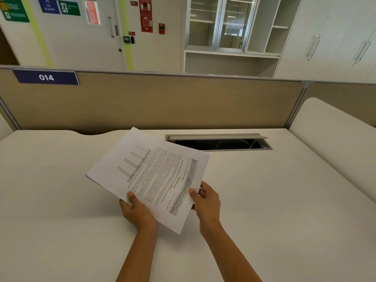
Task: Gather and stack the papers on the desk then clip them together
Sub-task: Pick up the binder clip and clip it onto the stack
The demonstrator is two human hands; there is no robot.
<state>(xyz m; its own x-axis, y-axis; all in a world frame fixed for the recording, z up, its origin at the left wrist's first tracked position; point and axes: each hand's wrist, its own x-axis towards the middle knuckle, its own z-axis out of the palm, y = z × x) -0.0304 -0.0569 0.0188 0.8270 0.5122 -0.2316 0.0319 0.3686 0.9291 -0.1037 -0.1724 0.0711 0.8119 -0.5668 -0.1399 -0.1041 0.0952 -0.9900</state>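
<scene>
A stack of white printed papers (150,176) with text and a table is held just above the white desk (61,200), turned at an angle. My left hand (136,212) grips the stack's near left edge, thumb on top and fingers under the sheets. My right hand (207,202) pinches the near right edge by the grey header strip, thumb on top. The sheets' edges look roughly aligned, with a slight offset at the left corner. No clip is in view.
An open cable tray slot (218,142) is set in the desk behind the papers. A beige partition (154,102) with a blue "014" label (46,77) closes the far side. A white side panel (333,135) rises on the right.
</scene>
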